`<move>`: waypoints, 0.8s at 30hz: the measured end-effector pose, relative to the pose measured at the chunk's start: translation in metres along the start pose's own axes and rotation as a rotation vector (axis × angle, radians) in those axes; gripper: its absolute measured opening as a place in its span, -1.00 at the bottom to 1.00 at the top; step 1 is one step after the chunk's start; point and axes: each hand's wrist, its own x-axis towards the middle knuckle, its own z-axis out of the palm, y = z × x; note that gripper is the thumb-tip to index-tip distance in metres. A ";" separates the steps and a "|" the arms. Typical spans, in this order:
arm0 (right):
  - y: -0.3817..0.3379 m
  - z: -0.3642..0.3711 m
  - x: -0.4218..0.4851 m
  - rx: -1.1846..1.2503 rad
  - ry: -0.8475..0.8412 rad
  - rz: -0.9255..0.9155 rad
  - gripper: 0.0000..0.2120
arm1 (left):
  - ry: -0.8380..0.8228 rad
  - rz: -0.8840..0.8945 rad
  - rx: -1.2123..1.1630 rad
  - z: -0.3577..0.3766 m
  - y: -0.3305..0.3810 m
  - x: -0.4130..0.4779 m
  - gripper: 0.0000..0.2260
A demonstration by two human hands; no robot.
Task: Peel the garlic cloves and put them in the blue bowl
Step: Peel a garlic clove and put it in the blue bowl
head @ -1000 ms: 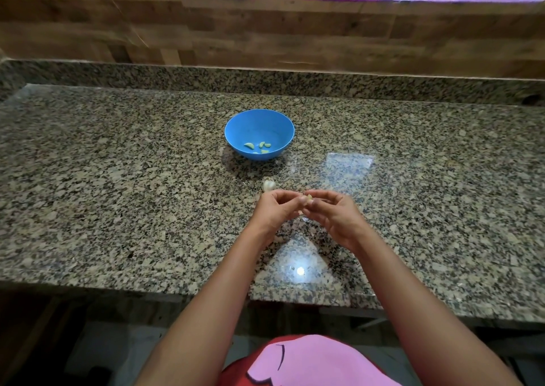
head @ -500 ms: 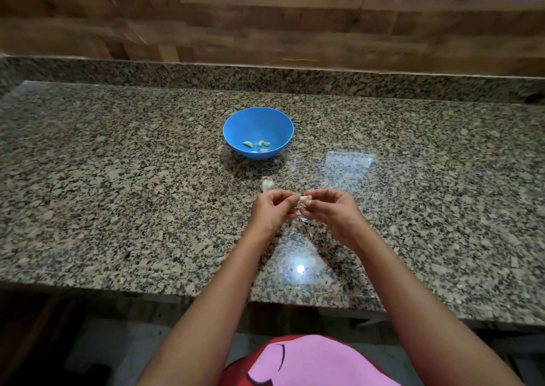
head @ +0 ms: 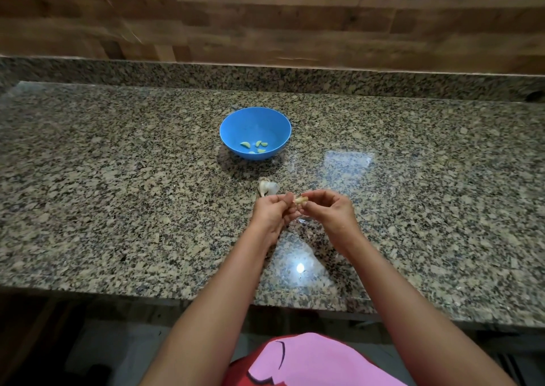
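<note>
— Left hand (head: 272, 213)?
— Curled, fingertips pinching one end of a garlic clove (head: 301, 200), raised a little above the tabletop (head: 118, 208).
— Right hand (head: 328, 211)?
— Curled as well, thumb and fingers pinching the other end of the same garlic clove. Both hands meeting at it, knuckles nearly touching.
— State of the clove?
— Pale and yellowish between the fingertips; too small to tell how much skin remains.
— Anything just beyond the hands?
— A garlic bulb piece (head: 267, 187), white and papery, lying on the tabletop just past the left hand, between the hands and the blue bowl (head: 255, 114).
— And the bowl?
— Upright on the speckled granite, well apart from the hands, farther from the person. Holding several peeled cloves (head: 255, 146), pale green-yellow, gathered on the near side of its floor.
— Further back?
— A granite upstand, then a wooden wall (head: 265, 31), and a purple-lit strip at the top edge.
— Nearest the camera?
— Bare forearms, and a red and pink garment (head: 312, 362) at the bottom edge.
</note>
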 end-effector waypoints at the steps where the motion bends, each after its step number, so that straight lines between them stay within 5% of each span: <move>1: 0.000 -0.001 0.001 0.034 -0.007 0.027 -0.87 | 0.019 0.037 0.048 -0.001 -0.002 0.001 -0.89; 10: 0.000 -0.010 0.010 0.136 -0.034 0.234 -0.84 | 0.147 0.391 0.949 -0.013 0.001 -0.003 -0.80; 24: -0.006 -0.008 0.013 0.342 -0.092 0.246 -0.82 | -0.075 0.239 0.411 -0.008 -0.001 -0.001 -0.82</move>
